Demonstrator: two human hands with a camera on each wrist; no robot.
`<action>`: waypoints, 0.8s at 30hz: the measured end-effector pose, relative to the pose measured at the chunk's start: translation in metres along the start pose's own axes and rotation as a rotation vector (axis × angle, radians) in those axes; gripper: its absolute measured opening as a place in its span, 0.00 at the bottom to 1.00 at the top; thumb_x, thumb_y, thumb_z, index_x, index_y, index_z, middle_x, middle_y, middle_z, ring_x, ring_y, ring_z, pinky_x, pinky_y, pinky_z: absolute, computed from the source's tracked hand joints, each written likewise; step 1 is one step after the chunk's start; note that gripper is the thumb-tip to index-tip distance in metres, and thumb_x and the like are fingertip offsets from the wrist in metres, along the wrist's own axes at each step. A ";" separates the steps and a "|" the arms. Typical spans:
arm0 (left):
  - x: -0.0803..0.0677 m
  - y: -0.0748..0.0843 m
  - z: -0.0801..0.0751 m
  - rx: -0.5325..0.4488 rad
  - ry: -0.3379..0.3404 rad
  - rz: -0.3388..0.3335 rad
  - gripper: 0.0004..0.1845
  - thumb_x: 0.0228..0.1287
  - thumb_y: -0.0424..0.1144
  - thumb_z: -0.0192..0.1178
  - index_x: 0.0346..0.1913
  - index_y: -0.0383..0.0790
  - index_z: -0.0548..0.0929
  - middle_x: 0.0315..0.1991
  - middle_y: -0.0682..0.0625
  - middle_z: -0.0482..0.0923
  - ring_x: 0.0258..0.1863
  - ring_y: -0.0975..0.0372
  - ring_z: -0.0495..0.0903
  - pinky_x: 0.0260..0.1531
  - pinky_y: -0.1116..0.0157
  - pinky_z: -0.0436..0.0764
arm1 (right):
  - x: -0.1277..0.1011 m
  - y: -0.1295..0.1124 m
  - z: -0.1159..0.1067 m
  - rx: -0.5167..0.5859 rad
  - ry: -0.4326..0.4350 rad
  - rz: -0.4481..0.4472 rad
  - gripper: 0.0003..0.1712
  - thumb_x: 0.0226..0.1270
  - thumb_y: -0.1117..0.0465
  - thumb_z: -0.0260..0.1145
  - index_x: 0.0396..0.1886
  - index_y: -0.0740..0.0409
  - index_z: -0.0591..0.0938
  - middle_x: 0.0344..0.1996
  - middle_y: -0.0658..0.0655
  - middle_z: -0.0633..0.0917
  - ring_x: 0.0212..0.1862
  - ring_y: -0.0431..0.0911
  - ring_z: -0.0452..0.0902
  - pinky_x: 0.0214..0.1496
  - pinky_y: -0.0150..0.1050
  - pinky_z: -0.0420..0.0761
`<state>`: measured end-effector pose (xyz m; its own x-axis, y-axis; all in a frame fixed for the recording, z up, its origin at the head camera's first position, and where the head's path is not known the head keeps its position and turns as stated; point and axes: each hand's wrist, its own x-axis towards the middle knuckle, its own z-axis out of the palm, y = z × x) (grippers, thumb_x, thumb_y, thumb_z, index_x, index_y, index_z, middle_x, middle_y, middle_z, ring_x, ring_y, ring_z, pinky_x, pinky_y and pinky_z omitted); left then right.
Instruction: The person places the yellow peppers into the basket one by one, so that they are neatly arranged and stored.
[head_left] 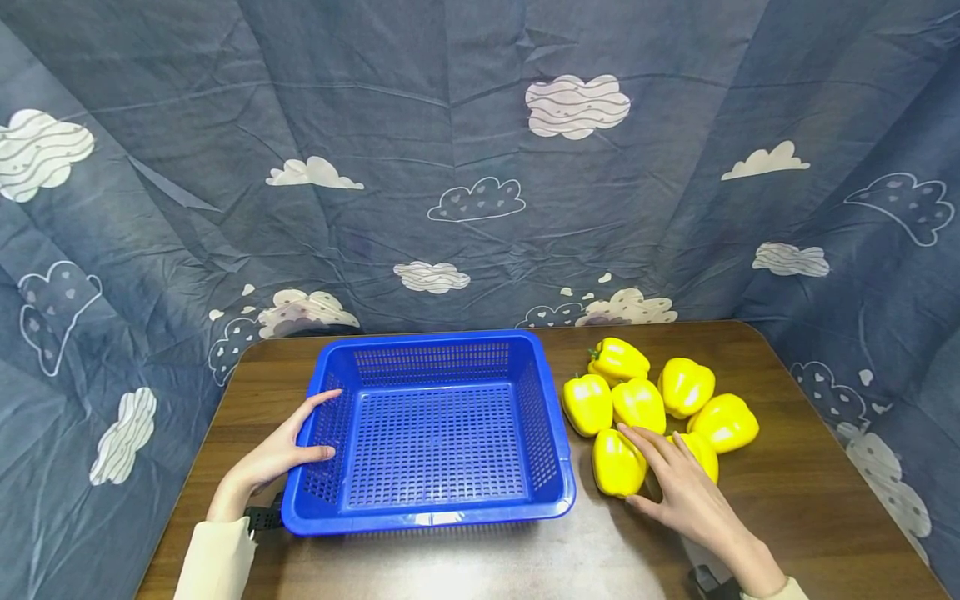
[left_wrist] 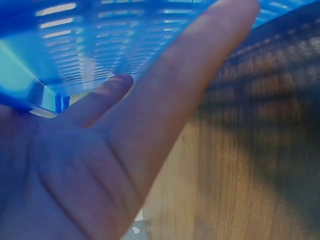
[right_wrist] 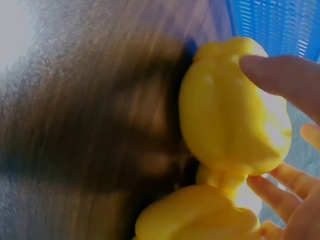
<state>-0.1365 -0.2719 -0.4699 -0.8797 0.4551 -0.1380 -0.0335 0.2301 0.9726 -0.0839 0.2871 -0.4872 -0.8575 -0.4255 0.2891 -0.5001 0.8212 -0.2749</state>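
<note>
A blue slotted plastic basket (head_left: 435,450) sits on the wooden table with nothing inside it. My left hand (head_left: 279,454) rests over its left rim, thumb and one finger spread and fairly straight; the left wrist view shows the palm (left_wrist: 75,170) close by the slotted wall. To the basket's right lies a group of yellow bell peppers. Around the nearest one, a yellow bell pepper (head_left: 619,462), my right hand (head_left: 686,492) reaches with fingers extended. In the right wrist view the thumb (right_wrist: 280,82) overlaps one end of this pepper (right_wrist: 230,110), with fingertips right at the other.
Several more yellow bell peppers lie close together behind and beside it, including one with a green stem (head_left: 621,360) at the back. The brown table (head_left: 787,500) ends at a dark blue curtain (head_left: 480,167) with cloud prints.
</note>
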 end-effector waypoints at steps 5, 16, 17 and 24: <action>0.000 0.000 -0.001 0.010 -0.001 -0.001 0.42 0.61 0.26 0.59 0.73 0.42 0.49 0.65 0.23 0.51 0.55 0.36 0.67 0.42 0.50 0.80 | 0.001 0.003 0.005 -0.031 0.010 -0.004 0.61 0.31 0.56 0.82 0.71 0.54 0.64 0.60 0.63 0.71 0.56 0.60 0.71 0.64 0.64 0.57; 0.000 -0.002 -0.003 -0.007 -0.028 0.014 0.40 0.59 0.24 0.57 0.72 0.41 0.50 0.61 0.22 0.54 0.51 0.37 0.70 0.39 0.49 0.81 | 0.003 0.001 0.005 0.010 0.086 -0.013 0.57 0.30 0.57 0.80 0.68 0.57 0.68 0.57 0.62 0.73 0.56 0.59 0.70 0.63 0.58 0.62; 0.000 -0.002 -0.003 -0.004 -0.025 0.018 0.40 0.58 0.23 0.56 0.71 0.40 0.51 0.60 0.22 0.54 0.51 0.37 0.70 0.39 0.50 0.81 | 0.003 0.000 0.005 0.022 0.097 -0.012 0.56 0.30 0.57 0.80 0.67 0.57 0.68 0.57 0.61 0.73 0.56 0.59 0.70 0.64 0.55 0.61; 0.000 -0.002 0.000 0.046 0.018 0.009 0.39 0.52 0.21 0.53 0.69 0.39 0.55 0.58 0.23 0.58 0.49 0.40 0.71 0.38 0.53 0.81 | 0.007 -0.004 -0.007 0.077 0.159 -0.031 0.55 0.32 0.58 0.80 0.67 0.58 0.69 0.57 0.60 0.73 0.55 0.55 0.68 0.68 0.26 0.47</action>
<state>-0.1365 -0.2717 -0.4718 -0.8884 0.4415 -0.1257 -0.0044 0.2655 0.9641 -0.0871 0.2833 -0.4780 -0.8147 -0.3794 0.4385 -0.5389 0.7745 -0.3312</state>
